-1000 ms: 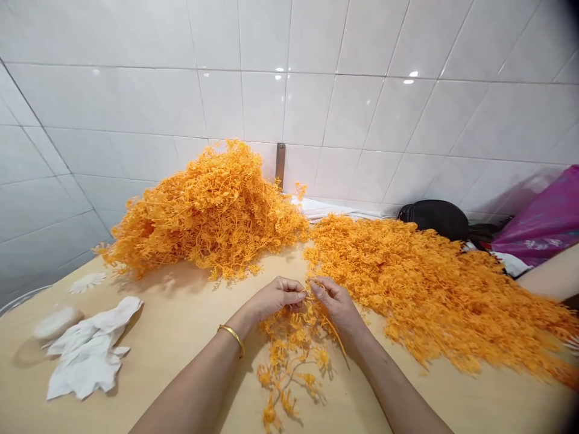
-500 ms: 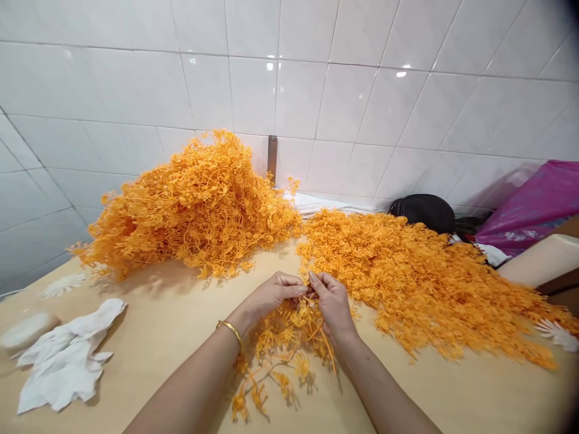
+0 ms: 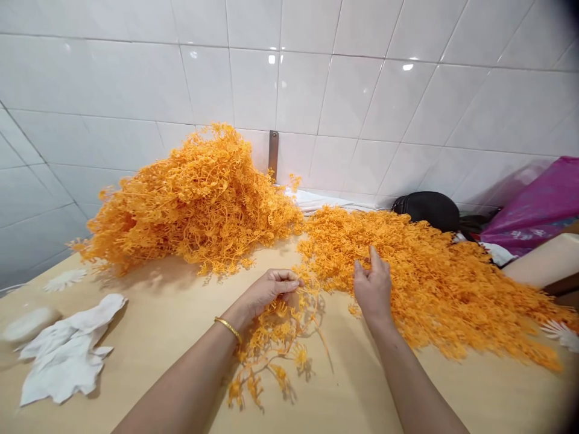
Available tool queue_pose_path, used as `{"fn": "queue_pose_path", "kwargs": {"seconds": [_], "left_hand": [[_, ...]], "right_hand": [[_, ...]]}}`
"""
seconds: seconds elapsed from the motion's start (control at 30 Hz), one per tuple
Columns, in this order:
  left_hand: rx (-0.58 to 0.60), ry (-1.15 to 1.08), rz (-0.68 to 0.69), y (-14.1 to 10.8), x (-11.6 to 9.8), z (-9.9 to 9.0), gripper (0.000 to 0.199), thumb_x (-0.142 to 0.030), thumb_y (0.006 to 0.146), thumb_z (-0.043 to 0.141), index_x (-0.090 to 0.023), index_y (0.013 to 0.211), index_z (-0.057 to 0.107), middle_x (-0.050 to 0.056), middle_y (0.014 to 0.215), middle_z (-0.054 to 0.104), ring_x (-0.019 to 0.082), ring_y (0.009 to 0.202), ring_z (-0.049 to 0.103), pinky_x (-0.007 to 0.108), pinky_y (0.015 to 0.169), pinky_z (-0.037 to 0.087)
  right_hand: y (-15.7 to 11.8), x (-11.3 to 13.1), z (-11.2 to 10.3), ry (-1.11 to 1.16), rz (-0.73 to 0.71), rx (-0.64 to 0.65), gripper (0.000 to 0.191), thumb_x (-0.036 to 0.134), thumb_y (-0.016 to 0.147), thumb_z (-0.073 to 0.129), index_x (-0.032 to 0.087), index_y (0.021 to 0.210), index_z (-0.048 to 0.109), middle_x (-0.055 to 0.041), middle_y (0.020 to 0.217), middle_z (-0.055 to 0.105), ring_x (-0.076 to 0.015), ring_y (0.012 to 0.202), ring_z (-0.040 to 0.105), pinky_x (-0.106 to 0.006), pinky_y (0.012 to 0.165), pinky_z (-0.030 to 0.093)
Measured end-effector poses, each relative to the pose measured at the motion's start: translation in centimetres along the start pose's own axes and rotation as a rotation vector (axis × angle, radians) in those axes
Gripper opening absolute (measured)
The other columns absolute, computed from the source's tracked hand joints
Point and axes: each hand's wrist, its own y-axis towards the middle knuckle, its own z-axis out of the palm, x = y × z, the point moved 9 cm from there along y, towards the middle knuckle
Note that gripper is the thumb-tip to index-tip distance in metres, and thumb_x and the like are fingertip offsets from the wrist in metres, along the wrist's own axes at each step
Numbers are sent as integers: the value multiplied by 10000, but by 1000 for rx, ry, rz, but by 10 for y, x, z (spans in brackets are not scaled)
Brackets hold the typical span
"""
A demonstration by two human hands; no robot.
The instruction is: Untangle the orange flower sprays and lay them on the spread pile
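Observation:
My left hand [image 3: 277,288], with a gold bangle at the wrist, pinches the upper end of an orange flower sprig [image 3: 280,346] over the table's middle. The sprig's stems and blossoms spread down toward the near edge. My right hand [image 3: 373,283] is apart from it, over the left part of the right-hand orange pile [image 3: 434,277]; its thumb and index finger are spread, and nothing shows between them. A taller orange flower pile [image 3: 194,205] stands at the back left.
On the pale wooden table [image 3: 163,337], a white crumpled cloth [image 3: 67,355] and a rounded white object [image 3: 29,324] lie at the left. A black case [image 3: 427,210] and a purple bag [image 3: 534,205] stand at the back right, before the tiled wall [image 3: 298,90].
My right hand has let go of the sprig and moved right to the edge of the right-hand pile, its fingers now apart. My left hand keeps its pinch, slightly further left.

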Motion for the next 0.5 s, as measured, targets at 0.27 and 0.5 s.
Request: {"fn": "queue_pose_path", "kwargs": {"seconds": [0.27,0.5], "left_hand": [[-26,-4,-109,-8,5,7,281,-205,538,675,-148,793,572,-15,543,560,80,442,489,195,453,353],[48,15,-41,-9,-1,11,185,-167,540,654,-134,692,554,-15,546,551,84,462,503,198,466,381]], "right_hand": [[-10,27,11,-1,-215,67,275,280,786,414,125,911,603,-105,872,550,-189,781,520,-324,694,420],[-46,21,67,75,-29,601,207,350,716,524,164,741,612,0,557,540,-131,518,462,-243,492,335]]}}
